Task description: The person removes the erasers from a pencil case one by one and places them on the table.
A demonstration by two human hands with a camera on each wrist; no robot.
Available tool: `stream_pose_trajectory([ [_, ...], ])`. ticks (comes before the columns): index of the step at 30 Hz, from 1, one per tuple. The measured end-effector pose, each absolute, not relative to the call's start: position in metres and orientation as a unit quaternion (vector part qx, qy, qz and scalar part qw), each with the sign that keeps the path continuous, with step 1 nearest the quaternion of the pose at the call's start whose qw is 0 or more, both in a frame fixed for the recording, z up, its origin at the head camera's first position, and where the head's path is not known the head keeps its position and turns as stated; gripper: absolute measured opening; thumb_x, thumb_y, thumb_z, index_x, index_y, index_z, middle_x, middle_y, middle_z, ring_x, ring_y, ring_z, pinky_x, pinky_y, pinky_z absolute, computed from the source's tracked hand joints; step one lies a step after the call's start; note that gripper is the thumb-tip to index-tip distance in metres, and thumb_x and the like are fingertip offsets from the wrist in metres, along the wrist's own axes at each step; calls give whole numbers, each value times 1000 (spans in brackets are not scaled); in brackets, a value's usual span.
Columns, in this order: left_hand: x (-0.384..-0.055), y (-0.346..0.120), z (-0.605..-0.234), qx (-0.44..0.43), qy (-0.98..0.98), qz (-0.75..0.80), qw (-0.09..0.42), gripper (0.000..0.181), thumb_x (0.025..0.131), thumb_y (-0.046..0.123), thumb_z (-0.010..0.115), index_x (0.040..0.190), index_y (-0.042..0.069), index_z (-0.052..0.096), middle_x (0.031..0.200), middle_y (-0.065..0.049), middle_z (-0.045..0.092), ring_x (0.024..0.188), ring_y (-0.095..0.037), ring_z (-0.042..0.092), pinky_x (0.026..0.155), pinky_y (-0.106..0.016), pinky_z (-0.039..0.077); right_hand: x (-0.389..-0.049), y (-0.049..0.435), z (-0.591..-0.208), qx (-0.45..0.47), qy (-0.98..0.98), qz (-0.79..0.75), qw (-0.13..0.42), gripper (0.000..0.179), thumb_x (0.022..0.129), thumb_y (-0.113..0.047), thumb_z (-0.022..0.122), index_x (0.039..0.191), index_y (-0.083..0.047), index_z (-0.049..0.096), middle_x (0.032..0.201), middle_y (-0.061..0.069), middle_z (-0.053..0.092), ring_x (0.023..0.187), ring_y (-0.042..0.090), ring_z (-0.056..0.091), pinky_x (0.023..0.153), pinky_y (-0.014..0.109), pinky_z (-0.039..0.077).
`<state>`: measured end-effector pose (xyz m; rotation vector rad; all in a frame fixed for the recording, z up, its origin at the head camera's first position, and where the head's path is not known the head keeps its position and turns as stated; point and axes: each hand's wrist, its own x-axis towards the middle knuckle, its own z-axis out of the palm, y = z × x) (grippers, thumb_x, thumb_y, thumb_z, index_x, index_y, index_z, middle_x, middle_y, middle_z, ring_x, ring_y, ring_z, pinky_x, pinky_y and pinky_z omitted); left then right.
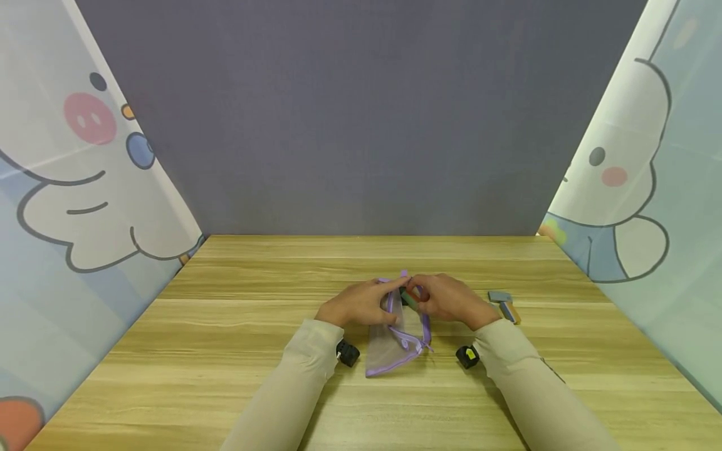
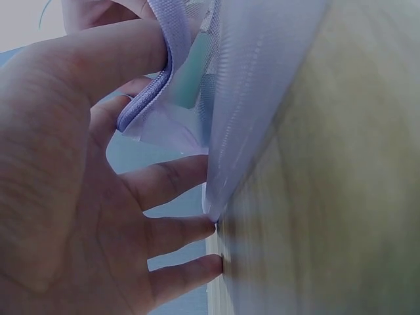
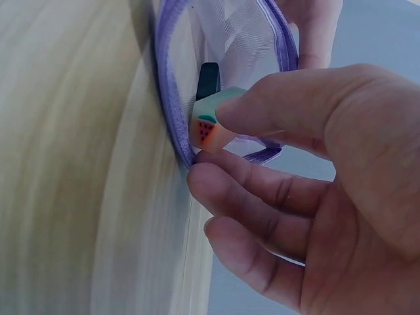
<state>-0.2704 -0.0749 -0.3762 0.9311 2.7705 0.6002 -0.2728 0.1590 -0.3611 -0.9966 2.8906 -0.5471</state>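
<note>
A white mesh zip pouch (image 1: pixel 389 354) with purple trim lies on the wooden table between my hands. With its fingers spread, my left hand (image 1: pixel 363 304) holds the pouch's mouth apart, thumb and forefinger at the purple zip edge (image 2: pixel 167 59). My right hand (image 1: pixel 451 297) pinches a small pale-green and pink eraser (image 3: pixel 213 125) with a watermelon picture at that mouth. Just beyond it, inside the pouch, is a dark block (image 3: pixel 208 80). Through the mesh in the left wrist view a teal block (image 2: pixel 191 72) shows, partly hidden.
To the right of my right hand lie a blue-grey block (image 1: pixel 499 296) and a blue, white and orange eraser (image 1: pixel 510 312). A grey panel (image 1: pixel 361 125) stands behind the table, with cartoon-printed curtains (image 1: pixel 620 188) at both sides.
</note>
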Motion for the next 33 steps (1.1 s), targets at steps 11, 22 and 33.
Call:
stream_pose_trajectory([
  [11,-269,-76,-375,319,924,196,75,86,89,42,71,160,38,23,153,-8,45,128,-25,53,97,-42,48,-269,157,-361,-331,929,-165,21,41,88,-8,70,128,-16,65,77,-6,57,58,10,48,54,30,40],
  [22,-270,-76,-377,320,923,197,77,87,90,44,71,159,42,19,154,-10,43,128,-28,53,96,-43,48,-267,155,-362,-318,935,-153,30,45,90,-13,69,134,-19,63,82,-6,61,56,10,46,52,30,39],
  [33,-270,-76,-378,318,923,202,78,87,90,45,71,159,43,19,154,-12,43,128,-29,53,97,-45,48,-265,153,-361,-306,941,-146,25,48,87,-13,72,134,-19,64,89,-2,67,62,11,51,57,33,44],
])
